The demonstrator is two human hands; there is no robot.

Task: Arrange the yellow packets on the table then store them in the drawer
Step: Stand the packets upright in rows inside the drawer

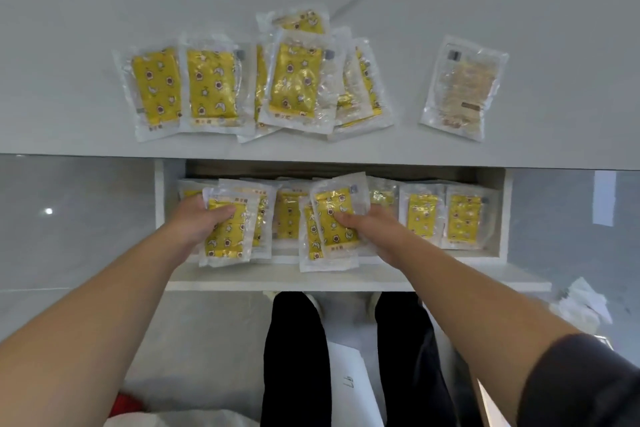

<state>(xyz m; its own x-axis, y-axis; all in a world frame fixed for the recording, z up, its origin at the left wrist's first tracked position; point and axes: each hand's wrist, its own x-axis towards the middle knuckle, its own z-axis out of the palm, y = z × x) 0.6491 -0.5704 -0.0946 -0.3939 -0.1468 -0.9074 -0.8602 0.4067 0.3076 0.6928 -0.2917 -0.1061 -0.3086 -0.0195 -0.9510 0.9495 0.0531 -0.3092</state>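
on the white counter (69, 80), yellow packets are lying along the near edge. at the left a pair of packets (211, 83) is sitting side by side, slightly overlapping. just right of them a loose pile (298, 80) of several more is lying fanned out and overlapping. well apart to the right, a pale packet (464, 87) is lying alone, tilted.

below the counter edge the drawer (346, 277) is standing pulled out, and more yellow packets are lying across it from wall to wall. the left hand (199, 218) is reaching into the drawer's left end. its fingers are curling over the upper left part of a front packet (227, 236), which is lying over at least one more packet behind it. i cannot tell whether the hand is lifting it or pressing it down. between the two hands a middle packet (287, 215) is lying flat, touched by neither.

the right hand (370, 229) is gripping two tilted packets (329, 215) near the drawer's middle. its fingers are curling across the yellow face, and the packets are sticking out up and to the left of the hand. just right of it, two end packets (464, 218) are lying side by side against the drawer's right wall, apart from the fingers.

a dark sleeve (581, 385) is covering the right upper arm. under the drawer, black trousers (294, 357) are showing, with a white sheet (346, 367) lying on the floor between the legs.
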